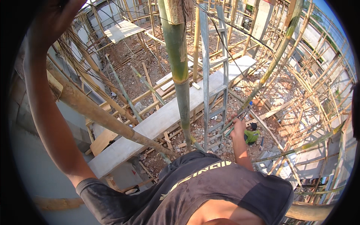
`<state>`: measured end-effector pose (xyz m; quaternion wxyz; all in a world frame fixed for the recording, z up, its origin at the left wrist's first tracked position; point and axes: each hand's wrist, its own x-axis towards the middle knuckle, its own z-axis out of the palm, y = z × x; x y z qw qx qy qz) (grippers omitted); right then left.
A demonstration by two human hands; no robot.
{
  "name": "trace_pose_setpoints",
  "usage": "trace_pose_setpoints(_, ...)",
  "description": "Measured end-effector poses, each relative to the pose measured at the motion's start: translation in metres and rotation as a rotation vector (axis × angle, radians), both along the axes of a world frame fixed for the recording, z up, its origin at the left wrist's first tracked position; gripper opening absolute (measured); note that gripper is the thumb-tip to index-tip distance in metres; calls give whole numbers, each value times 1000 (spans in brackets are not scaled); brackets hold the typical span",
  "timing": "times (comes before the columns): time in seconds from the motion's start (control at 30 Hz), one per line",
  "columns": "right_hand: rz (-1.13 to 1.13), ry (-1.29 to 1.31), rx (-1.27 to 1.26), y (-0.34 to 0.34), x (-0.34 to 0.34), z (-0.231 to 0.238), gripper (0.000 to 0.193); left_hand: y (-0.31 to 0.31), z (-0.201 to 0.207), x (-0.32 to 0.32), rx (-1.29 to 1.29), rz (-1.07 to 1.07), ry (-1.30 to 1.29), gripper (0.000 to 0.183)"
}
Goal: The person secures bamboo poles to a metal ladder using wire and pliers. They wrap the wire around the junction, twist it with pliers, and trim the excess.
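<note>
My right hand [237, 128] is closed around a slim tool with a greenish handle [228, 132]; its exact kind is hard to make out. The tool's dark end points up and away, near a slanting bamboo pole [258, 88]. My left hand [56, 20] is raised high at the upper left, in shadow and cut by the picture's dark rim, so its fingers do not show clearly. Beside that arm runs a thick tan bamboo pole [107, 116]. A green upright bamboo pole [179, 71] and a metal ladder [206, 78] stand in front of me.
A long pale concrete beam [150, 129] crosses below. Further down, a person in a green shirt [252, 136] is on the rubble-strewn ground [127, 63]. Bamboo scaffolding [303, 97] crowds the right side. Dark wires hang near the ladder. A pale panel [123, 31] lies on poles at the far left.
</note>
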<state>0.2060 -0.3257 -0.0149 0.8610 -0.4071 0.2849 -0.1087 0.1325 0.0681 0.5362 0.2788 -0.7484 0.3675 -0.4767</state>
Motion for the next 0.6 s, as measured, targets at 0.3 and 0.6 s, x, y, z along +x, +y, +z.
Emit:
trace_pose_setpoints(0.3, -15, -23, 18, -8, 22, -46, 39, 0, -43, 35, 70, 148, 62, 27)
trace_pose_setpoints(0.6, 81, -74, -96, 10, 23, -10, 38, -7, -96, 13, 23, 114, 103, 21)
